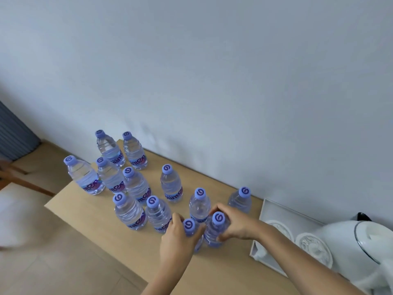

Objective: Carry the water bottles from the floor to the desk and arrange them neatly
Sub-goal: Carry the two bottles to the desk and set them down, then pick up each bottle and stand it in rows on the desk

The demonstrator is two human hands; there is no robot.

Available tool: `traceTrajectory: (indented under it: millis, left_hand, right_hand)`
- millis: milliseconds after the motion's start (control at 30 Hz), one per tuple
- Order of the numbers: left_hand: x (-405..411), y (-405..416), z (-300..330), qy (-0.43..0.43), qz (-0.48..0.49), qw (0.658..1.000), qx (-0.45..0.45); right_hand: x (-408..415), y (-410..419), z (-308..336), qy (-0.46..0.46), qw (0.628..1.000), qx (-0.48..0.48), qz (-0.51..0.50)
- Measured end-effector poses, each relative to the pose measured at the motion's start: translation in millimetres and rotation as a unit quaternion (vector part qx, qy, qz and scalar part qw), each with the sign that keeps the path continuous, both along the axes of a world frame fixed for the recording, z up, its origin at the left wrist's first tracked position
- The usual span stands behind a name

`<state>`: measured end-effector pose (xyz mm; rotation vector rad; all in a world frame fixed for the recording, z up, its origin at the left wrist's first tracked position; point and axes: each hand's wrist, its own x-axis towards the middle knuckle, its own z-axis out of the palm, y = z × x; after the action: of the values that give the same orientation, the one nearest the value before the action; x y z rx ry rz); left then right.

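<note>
Several clear water bottles with purple caps stand upright on the light wooden desk [102, 226]. My left hand [177, 237] grips one bottle [189, 226] near the desk's front, its fingers wrapped round the upper body. Right beside it, my right hand [232, 225] grips a second bottle [214, 231] from the right side. The two held bottles stand close together, almost touching. Another bottle [199, 203] stands just behind them. Further bottles cluster to the left and back, such as one [171, 183] in the middle and one [241, 200] near the wall.
A white tray [268, 211] with two round white coasters lies on the desk at the right, and a white kettle [361, 243] stands on it. A white wall runs behind the desk. At the left there is pale floor, a wooden chair frame and a grey curtain.
</note>
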<state>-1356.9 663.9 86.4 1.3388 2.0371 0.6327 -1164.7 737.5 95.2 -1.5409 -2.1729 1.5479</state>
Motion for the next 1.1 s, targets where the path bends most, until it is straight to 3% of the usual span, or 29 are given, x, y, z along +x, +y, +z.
traceTrajectory:
  millis: [167, 400, 767, 1100]
  left_hand:
    - [-16, 5, 15, 0.003, -0.070, 0.997, -0.042]
    - [-48, 13, 43, -0.021, -0.148, 0.988, -0.023]
    - [-122, 22, 116, -0.087, -0.027, 0.984, 0.152]
    - [-235, 45, 144, -0.137, 0.022, 0.959, 0.246]
  right_hand:
    - [-9, -1, 7, -0.026, 1.000, 0.010, -0.002]
    - [-14, 1, 36, -0.029, 0.997, 0.072, -0.014]
    - [-74, 19, 107, 0.057, 0.985, 0.163, 0.017]
    - [-202, 46, 120, 0.084, 0.978, 0.188, 0.031]
